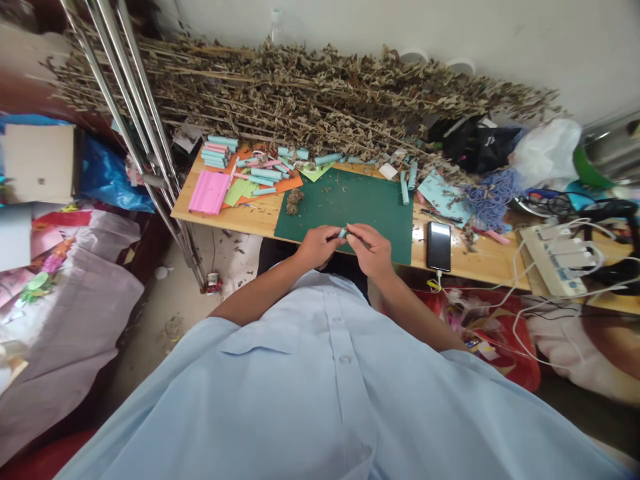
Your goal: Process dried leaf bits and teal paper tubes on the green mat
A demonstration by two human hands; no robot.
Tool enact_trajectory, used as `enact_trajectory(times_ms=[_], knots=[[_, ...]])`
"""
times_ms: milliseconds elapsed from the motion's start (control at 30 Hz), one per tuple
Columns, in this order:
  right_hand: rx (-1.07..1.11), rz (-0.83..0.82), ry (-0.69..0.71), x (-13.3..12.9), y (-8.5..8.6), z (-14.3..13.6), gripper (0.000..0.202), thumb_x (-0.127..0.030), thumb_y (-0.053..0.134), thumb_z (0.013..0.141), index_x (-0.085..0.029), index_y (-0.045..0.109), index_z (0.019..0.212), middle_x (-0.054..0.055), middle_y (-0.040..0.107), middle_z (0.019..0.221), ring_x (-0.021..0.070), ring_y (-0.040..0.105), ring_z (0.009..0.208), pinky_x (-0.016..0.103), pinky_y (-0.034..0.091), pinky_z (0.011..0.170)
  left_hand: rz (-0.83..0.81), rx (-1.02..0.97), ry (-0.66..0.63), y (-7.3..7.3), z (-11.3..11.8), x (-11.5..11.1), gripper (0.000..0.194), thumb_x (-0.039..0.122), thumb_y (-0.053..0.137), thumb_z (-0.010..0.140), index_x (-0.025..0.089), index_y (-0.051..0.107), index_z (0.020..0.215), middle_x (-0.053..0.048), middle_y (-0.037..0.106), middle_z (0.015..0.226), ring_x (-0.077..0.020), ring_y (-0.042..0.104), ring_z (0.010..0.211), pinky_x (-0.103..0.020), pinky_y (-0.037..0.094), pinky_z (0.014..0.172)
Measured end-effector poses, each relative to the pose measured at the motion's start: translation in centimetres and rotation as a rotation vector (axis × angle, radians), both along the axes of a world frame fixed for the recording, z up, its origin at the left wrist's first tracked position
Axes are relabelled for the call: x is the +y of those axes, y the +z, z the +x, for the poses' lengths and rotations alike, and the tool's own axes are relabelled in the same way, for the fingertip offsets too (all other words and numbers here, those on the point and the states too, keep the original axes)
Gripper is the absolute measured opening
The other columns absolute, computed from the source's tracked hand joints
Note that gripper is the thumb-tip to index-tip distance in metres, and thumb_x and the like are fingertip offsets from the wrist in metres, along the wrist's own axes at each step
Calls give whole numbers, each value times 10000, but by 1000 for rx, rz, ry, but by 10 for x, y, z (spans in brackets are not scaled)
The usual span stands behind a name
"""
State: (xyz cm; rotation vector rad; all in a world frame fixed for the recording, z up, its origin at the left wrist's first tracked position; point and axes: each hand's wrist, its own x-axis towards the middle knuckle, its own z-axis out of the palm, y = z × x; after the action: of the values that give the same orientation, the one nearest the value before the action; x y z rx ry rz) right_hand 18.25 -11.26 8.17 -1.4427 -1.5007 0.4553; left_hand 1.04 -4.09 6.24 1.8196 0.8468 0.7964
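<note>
Shirt (295, 380) lies nearest. Left hand (317, 246) and right hand (373, 249) pinch a roll (343, 233), a narrow grip at the near edge of a mat (350, 200); left of the grip, a clump (295, 201); right, a phone (439, 246).

Both forearms are bare and angled inward, left forearm (265, 287) from one side and right forearm (415, 303) from the other, so the hands end up super close together in front of the torso. Left hand (319, 245) has its fingers curled and thumb aimed across, and the right hand (373, 249) is bent pretty much the same way, both pinching at the fingertips.
</note>
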Motion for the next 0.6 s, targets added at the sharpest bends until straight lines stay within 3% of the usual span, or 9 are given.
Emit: enact_trajectory(times_ms=[200, 400, 600], knots=[[-2, 20, 54, 1, 8, -1, 292, -429, 653, 1008, -264, 817, 1184, 85, 790, 1190, 240, 743, 1116, 454, 608, 1033, 0, -6, -5, -2, 1, 0, 223, 314, 712, 946, 158, 717, 786, 12, 610, 711, -136, 546, 731, -252, 397, 707], [109, 6, 3, 0, 2, -1, 368, -441, 667, 997, -289, 752, 1320, 62, 808, 1174, 228, 777, 1022, 459, 642, 982, -41, -13, -6, 1, 0, 0, 106, 256, 746, 919, 171, 789, 967, -10, 694, 817, -153, 610, 809, -259, 428, 770], [64, 48, -8, -4, 4, -3, 389, -418, 616, 1034, -265, 711, 1379, 78, 805, 1209, 246, 790, 1070, 476, 636, 1025, -42, -9, -9, 1, -1, 1, 107, 261, 767, 906, 169, 793, 955, -5, 677, 789, -147, 590, 774, -261, 427, 769]])
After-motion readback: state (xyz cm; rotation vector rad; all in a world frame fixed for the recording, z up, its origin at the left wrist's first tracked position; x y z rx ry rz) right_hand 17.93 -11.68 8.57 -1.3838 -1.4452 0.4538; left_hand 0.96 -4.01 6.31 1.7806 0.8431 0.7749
